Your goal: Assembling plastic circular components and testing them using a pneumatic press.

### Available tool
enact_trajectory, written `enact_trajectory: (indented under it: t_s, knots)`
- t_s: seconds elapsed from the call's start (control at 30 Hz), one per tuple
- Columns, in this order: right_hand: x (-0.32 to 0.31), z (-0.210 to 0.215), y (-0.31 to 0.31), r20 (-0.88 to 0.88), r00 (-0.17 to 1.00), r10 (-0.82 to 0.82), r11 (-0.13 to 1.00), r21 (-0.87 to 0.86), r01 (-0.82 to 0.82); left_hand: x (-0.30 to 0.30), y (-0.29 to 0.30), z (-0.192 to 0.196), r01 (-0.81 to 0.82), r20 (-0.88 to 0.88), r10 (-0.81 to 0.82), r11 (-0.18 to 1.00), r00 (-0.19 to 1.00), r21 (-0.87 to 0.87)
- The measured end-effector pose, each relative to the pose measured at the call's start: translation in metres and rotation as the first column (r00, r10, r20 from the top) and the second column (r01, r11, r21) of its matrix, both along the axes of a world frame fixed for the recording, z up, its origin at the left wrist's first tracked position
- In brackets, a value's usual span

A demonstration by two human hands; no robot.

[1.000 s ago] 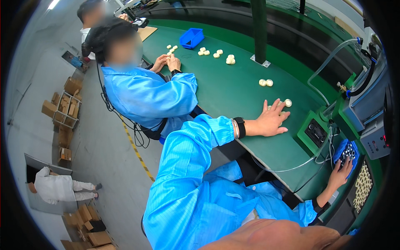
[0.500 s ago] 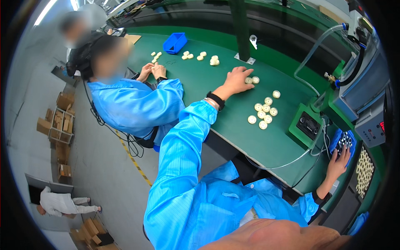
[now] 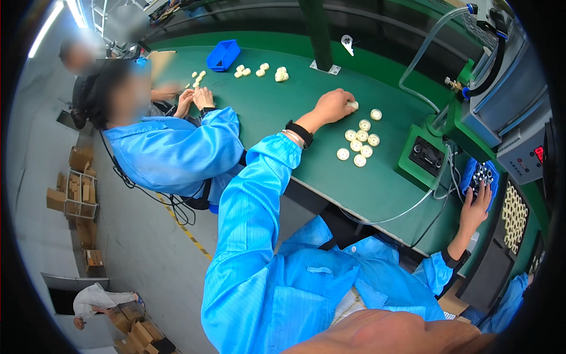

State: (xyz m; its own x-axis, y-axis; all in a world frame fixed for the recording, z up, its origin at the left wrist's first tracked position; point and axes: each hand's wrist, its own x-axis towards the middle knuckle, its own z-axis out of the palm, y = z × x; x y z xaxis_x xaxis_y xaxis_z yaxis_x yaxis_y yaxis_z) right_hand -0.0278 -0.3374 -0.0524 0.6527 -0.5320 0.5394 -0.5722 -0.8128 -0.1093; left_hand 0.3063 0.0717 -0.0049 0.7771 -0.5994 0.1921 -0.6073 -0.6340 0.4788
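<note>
My left hand (image 3: 331, 108) reaches over the green table with its fingers curled round a cream round plastic part (image 3: 352, 105); the hand hides whatever else is in its grasp. Just to the right and nearer lies a loose group of similar ring-shaped cream parts (image 3: 356, 145), and one more cream part (image 3: 375, 114) sits at the group's far end. At the far right, my right hand (image 3: 471, 213) has its fingers spread over the near edge of a blue bin (image 3: 467, 174) of small dark and shiny metal parts (image 3: 483, 173). Its fingertips touch those pieces or hover just above them.
A green press fixture (image 3: 422, 154) with hoses and cables stands between my hands. Beyond the bin is a dark tray (image 3: 494, 259) bearing rows of cream parts. To my left, a co-worker (image 3: 171, 141) handles small cream pieces near a blue box (image 3: 223, 55). A green post (image 3: 317, 35) rises behind.
My left hand has closed over the cream parts and drawn slightly toward the loose group. My right hand stays at the bin. The whole view has shifted a little.
</note>
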Motion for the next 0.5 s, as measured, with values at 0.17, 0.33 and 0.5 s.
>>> enact_trajectory:
  t_s: [0.17,0.33,0.5]
  knots:
    - [0.001,-0.001,0.000,0.008,1.000,0.001,1.000,0.001,-0.001,-0.016,-0.015,0.002,-0.021,-0.236,-0.009,0.992,0.972,-0.125]
    - [0.002,0.006,0.008,-0.007,1.000,-0.007,1.000,0.029,0.008,-0.030,-0.022,0.013,-0.065,0.018,0.064,0.997,0.998,0.029]
    - [0.002,0.008,0.011,-0.031,0.999,-0.015,1.000,0.023,0.015,-0.043,-0.020,0.036,-0.009,-0.032,0.019,0.954,0.999,0.301]
